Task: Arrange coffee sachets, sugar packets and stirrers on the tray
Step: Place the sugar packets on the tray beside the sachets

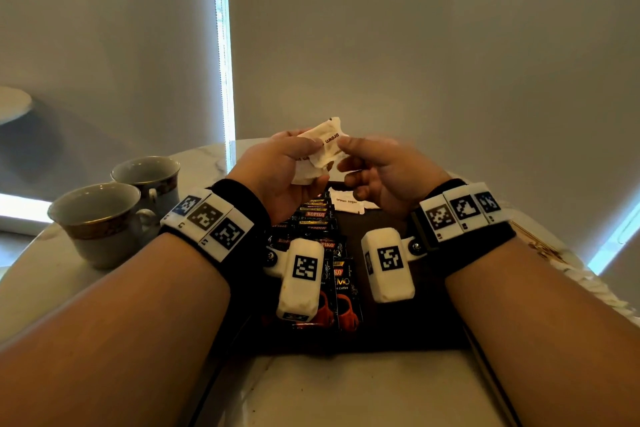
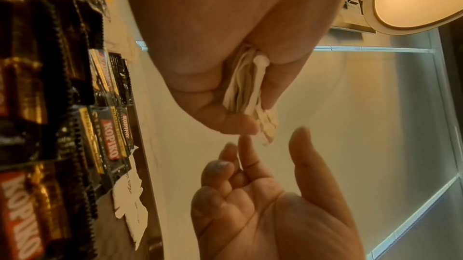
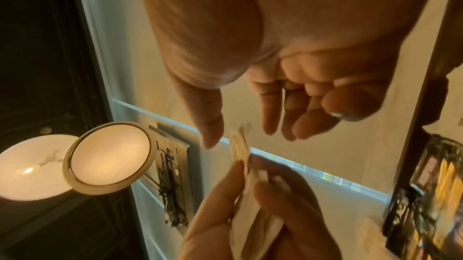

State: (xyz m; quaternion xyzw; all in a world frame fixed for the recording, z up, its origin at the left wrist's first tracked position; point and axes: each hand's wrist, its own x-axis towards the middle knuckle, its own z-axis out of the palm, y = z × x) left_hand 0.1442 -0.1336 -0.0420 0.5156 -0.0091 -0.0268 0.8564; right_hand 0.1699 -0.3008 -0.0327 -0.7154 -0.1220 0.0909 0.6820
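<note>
While our left hand [image 1: 284,166] pinches a small bunch of white sugar packets [image 1: 320,152] between thumb and curled fingers, raised above the far end of the tray [image 1: 408,329], our right hand [image 1: 377,173] hovers just beside it with thumb and forefinger extended toward the top packet and the other fingers loosely curled. We cannot tell from the head view whether the right fingertips touch the paper; in the left wrist view the right hand [image 2: 263,205] stands spread and apart from the bunch [image 2: 248,90], holding nothing. The uppermost packet reads "brown"; how many packets the bunch holds we cannot count.

On the dark tray below lies at least one more white packet [image 1: 346,203] printed "brown sugar", at the far right. Black coffee sachets [image 1: 313,218] marked "KOPIKO" lie in overlapping rows down the tray's left half; their number cannot be counted. The nearest sachets show red cups and the words "Coffee".

Two grey cups [image 1: 100,218] with gold bands stand touching on the pale table [image 1: 346,392], left of the tray.
</note>
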